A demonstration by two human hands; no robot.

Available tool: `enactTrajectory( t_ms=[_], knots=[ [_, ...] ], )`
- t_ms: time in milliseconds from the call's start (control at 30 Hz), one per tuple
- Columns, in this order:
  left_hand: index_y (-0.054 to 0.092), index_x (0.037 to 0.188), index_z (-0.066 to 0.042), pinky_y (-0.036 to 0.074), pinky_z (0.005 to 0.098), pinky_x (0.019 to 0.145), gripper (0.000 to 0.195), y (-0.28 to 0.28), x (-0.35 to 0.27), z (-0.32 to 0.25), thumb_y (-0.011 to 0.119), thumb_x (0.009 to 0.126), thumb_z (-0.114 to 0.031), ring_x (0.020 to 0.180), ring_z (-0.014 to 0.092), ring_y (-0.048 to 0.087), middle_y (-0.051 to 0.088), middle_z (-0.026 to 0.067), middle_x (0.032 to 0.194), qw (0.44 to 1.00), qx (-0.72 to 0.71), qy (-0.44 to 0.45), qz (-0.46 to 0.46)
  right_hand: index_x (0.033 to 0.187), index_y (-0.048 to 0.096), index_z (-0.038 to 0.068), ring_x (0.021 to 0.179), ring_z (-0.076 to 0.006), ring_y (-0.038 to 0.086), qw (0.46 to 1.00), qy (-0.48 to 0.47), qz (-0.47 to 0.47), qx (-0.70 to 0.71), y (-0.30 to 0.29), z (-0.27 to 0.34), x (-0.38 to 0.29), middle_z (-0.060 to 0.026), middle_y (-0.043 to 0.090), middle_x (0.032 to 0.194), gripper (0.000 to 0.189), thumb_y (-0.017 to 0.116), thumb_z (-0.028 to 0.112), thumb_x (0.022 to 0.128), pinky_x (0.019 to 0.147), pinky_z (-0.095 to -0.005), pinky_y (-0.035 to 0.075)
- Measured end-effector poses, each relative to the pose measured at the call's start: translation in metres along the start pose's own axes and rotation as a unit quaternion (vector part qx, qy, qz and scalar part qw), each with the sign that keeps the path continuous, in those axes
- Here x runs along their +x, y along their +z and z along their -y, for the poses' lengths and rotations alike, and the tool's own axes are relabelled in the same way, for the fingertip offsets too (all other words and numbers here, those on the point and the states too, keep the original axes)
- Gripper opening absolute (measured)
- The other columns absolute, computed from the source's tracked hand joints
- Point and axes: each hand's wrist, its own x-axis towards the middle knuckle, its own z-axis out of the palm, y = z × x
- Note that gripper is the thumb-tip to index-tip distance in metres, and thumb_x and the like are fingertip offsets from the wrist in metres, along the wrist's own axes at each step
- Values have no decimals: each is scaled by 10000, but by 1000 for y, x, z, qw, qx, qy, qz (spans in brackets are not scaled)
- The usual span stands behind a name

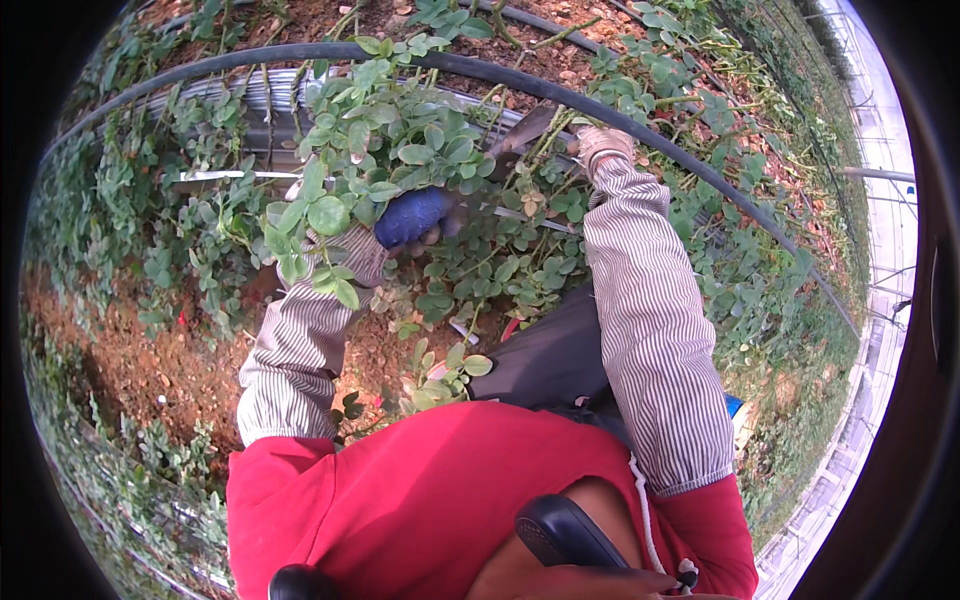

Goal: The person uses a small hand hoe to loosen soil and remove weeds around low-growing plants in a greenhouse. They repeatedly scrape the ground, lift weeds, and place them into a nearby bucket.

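Observation:
My left hand (412, 219), in a glove with a blue coating, is among leafy stems, its fingers curled and partly blurred. Leaves of a rose-like bush (420, 142) rise over it and cover part of the wrist; whether a stem is in its grasp is unclear. Farther right, my right hand (604, 144) wears a pale, soiled glove and reaches in by the black hose. It appears closed around the hidden handle of a bladed hand tool (527, 129), whose dull metal blade points left between the stems. Striped sleeves cover both forearms.
A black hose (480, 67) arches across the bed above both hands. Behind the leaves runs a grey sheet-like edging (262, 139), with a white strip (232, 175) in front. Reddish soil (187, 375) lies at left. My dark trouser leg (547, 349) presses near the foliage.

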Motion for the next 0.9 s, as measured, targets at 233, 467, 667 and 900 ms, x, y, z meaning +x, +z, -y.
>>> enactTrajectory(
  t_ms=[233,467,667,900],
  knots=[
    [662,873,-100,399,257,348,413,22,-50,61,501,1009,-456,408,103,526,578,11,570,990,-113,67,-56,1383,473,-16,520,-177,632,692,75,-31,717,33,-35,-75,-111,699,771,540,698,168,928,427,-282,452],
    [631,1021,-62,387,264,364,317,48,-51,102,576,1004,-373,421,120,521,587,33,621,964,-188,160,-103,1196,565,63,601,-236,693,462,2,-17,887,100,-82,-134,-171,716,874,306,682,186,940,476,-345,548],
    [667,1139,-89,469,353,636,284,65,-68,65,590,982,-312,700,177,597,648,56,809,986,89,45,-136,1122,593,56,635,-185,691,455,113,-23,883,60,-91,-142,-122,740,955,308,718,250,918,417,-284,483],
    [554,1397,-113,502,294,675,395,82,-38,20,560,1028,-253,738,121,614,642,53,897,868,283,304,-272,1395,452,22,632,-192,671,570,16,-189,799,33,-102,-87,-127,721,929,592,743,130,891,454,-265,464]
  ],
)
